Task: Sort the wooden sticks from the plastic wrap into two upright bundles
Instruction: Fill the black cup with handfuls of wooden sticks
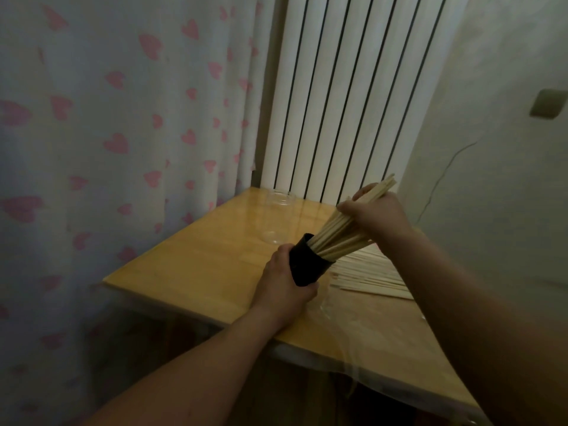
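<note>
Head: clear jar (281, 212) beyond wooden sticks (338, 233)

Light dim. Pale curtain (123, 133) with pink hearts, 9 to 11 o'clock. White column radiator (347, 87), 12 o'clock. Plain wall (507, 210), 2 to 3 o'clock, with thin crack (446, 168) and switch plate (548, 103). Glossy wooden table (196, 262), 6 o'clock.

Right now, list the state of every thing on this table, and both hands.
black holder, tilted, gripped by left hand
bundled sticks, fanned in the holder, gripped by right hand
loose sticks, lying flat on table
plastic wrap, spread flat
glass jar, upright, empty
</note>
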The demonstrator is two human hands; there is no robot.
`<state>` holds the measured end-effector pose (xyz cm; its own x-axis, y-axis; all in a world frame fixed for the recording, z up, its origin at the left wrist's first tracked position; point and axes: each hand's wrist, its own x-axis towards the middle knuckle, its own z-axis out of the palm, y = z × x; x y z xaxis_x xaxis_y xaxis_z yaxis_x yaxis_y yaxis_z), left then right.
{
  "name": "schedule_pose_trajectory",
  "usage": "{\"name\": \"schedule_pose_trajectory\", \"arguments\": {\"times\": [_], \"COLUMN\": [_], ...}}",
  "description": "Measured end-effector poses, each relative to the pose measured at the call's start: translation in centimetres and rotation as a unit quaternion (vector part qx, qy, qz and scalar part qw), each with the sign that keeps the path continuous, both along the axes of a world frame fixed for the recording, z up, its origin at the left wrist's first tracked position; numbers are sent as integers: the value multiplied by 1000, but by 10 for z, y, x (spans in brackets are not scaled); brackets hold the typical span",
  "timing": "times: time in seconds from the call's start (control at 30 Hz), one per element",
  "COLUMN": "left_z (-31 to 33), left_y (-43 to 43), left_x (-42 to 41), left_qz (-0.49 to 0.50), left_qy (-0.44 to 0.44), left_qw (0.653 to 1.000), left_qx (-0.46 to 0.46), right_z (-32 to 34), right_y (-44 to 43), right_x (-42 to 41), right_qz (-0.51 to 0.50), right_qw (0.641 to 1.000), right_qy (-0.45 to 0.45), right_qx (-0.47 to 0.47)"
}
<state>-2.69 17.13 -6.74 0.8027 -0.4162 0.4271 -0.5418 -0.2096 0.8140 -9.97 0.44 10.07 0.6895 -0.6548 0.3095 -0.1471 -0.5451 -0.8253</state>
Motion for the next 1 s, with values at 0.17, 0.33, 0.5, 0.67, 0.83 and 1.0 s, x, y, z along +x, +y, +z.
{"name": "schedule_pose_trajectory", "arguments": {"times": [0.17,0.33,0.5,0.67,0.83,1.0], "left_z": [-1,-1,0,1,1,1], "left_y": [-1,-1,-1,-1,-1,-2], "left_x": [1,1,0,1,0,2], "left_qz": [-2,0,3,5,5,10], "left_qy": [0,-5,0,14,29,30], "left_qw": [1000,1000,1000,1000,999,999], "left_qx": [-5,-6,-5,-7,-13,-16], "right_z": [6,1,-1,-5,-17,-57], "right_y": [7,14,16,10,13,7], "right_x": [-9,-16,-18,-17,-26,-31], "right_qz": [12,37,97,121,109,109], "right_qw": [994,997,994,982,985,989], "right_qy": [-58,-72,-40,-31,-130,-78], "right_qx": [87,5,-31,-141,-26,62]}}
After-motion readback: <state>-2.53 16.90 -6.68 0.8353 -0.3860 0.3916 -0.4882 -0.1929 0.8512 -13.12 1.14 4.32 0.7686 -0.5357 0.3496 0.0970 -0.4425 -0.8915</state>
